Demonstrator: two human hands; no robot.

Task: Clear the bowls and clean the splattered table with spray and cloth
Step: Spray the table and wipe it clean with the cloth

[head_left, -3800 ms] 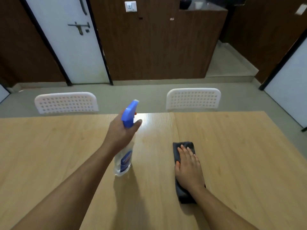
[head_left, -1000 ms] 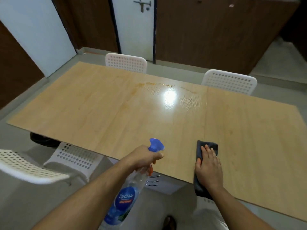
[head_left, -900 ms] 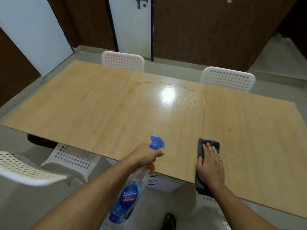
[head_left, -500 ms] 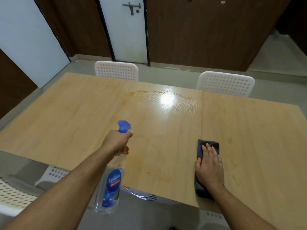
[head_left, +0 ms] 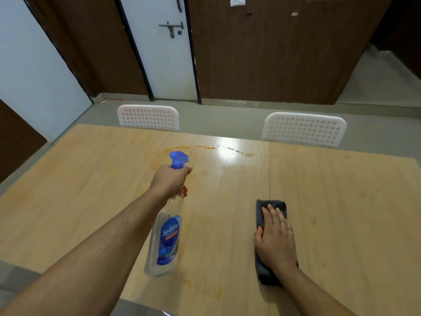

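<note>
1. Presently, the left hand [head_left: 169,181] grips the neck of the clear spray bottle [head_left: 165,239], its blue nozzle [head_left: 178,159] aimed toward the far edge, the bottle held above the wooden table [head_left: 330,201].
2. Right hand [head_left: 275,240] lies flat, fingers straight, pressing the dark cloth [head_left: 268,207] onto the table near its near edge.
3. Orange splatter [head_left: 211,147] streaks the far side of the table; fainter orange marks [head_left: 214,293] sit near the front edge.
4. Two white perforated chairs [head_left: 148,117] stand behind the table.
</note>
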